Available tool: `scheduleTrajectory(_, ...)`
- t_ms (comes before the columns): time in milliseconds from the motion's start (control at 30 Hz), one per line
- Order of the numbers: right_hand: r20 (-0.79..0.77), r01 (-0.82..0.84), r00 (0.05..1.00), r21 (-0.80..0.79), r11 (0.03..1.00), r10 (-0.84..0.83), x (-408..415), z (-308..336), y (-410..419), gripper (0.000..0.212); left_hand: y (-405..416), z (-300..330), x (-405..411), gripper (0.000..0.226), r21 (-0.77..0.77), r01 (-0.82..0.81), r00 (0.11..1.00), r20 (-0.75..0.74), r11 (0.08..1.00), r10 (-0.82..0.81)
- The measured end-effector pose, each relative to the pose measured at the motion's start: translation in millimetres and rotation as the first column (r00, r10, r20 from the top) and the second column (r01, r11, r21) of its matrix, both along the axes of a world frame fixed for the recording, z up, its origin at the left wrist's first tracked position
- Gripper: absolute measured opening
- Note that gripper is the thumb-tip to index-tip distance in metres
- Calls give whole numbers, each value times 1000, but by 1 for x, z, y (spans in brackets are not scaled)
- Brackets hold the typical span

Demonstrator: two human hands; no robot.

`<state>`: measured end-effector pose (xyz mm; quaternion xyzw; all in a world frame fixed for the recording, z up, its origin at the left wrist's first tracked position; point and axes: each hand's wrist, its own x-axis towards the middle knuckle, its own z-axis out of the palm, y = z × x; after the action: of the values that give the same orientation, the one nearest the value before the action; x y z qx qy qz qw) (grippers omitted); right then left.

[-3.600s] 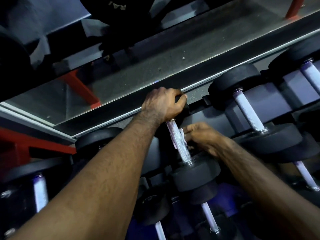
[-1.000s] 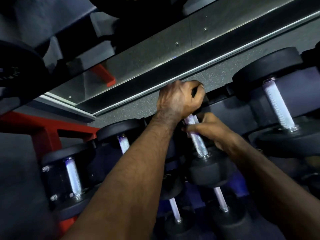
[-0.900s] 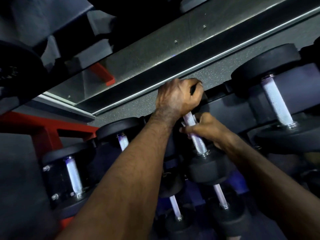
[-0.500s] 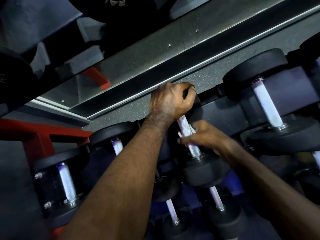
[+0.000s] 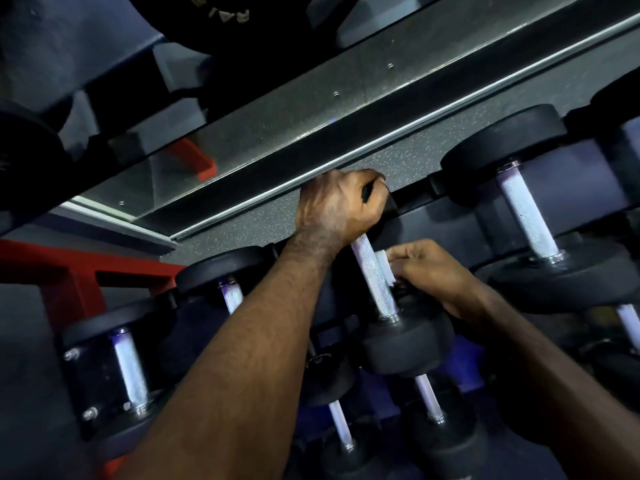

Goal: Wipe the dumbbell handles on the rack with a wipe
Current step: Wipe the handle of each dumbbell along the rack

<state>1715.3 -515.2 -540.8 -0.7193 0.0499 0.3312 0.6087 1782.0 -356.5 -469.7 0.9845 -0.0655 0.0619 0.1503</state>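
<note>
**Wipe held just beside the centre handle**

Right, centre of the frame: the left hand [image 5: 341,206] is curled over the upper black head of a dumbbell, fingers wrapped round its top edge. Below that fist runs the knurled steel handle [image 5: 375,278], slanting down to the right into the lower rubber head [image 5: 405,344].

Just right of the handle, the right hand [image 5: 429,268] pinches a small white wipe [image 5: 385,266] between fingertips and thumb. The wipe sits close alongside the bar's middle; whether it actually touches the steel, I cannot tell.

All this sits on the dark dumbbell rack [image 5: 457,223] running across the frame. At the right, a larger dumbbell [image 5: 526,216] shows its pale handle between two black heads. At lower left, another dumbbell [image 5: 130,368] with bolted end plates. Smaller ones lie on the tier below, bottom centre.

Across the upper frame a mirror [image 5: 277,109] tilts, with a red frame [image 5: 69,271] at the left edge.
</note>
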Motion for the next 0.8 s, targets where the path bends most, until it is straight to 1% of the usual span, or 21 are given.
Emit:
scheduleTrajectory(67, 115, 45, 993, -61, 997, -38, 3, 3, 3, 13, 0, 0, 0, 33, 0, 1, 1000, 1, 1000, -1)
scheduleTrajectory(133, 167, 73, 985, -120, 990, -52, -10, 12, 0, 4, 0, 0, 0, 30, 9, 4, 1000, 4, 1000, -4)
scheduleTrajectory(233, 194, 107, 979, -255, 961, -58, -40, 20, -2, 19, 0, 1, -1, 33, 11, 0, 1000, 5, 1000, 0)
scheduleTrajectory(267, 223, 143, 972, -281, 949, -80, -41, 21, 3, 23, 0, 2, -1, 34, 8, -1, 1000, 4, 1000, 1)
scheduleTrajectory(333, 320, 230, 939, -305, 924, -128, -29, 22, 18, 29, -1, 2, -2, 37, -1, 2, 1000, -1, 1000, -2)
scheduleTrajectory(433, 478, 289, 875, -395, 872, -73, -5, 32, 41, 34, -2, 2, -1, 37, -11, -3, 1000, -18, 1000, 3)
scheduleTrajectory(500, 474, 273, 880, -435, 858, -40, -13, 35, 38, 34, -2, 3, -1, 36, -17, 0, 1000, -25, 1000, 0)
scheduleTrajectory(567, 393, 196, 919, -492, 849, 16, -39, 35, 26, 35, -2, 3, -1, 37, -14, 1, 1000, -16, 1000, -2)
scheduleTrajectory(633, 341, 156, 940, -503, 850, 29, -62, 34, 15, 34, -1, 2, -1, 39, -10, -3, 1000, -1, 1000, 3)
scheduleTrajectory(700, 376, 197, 927, -484, 852, -1, -61, 32, 17, 34, -1, 2, -2, 39, -13, -9, 1000, 0, 1000, 9)
scheduleTrajectory(800, 457, 283, 888, -458, 843, -49, -28, 35, 38, 33, -1, 2, -2, 34, -31, -8, 1000, -15, 999, 7)
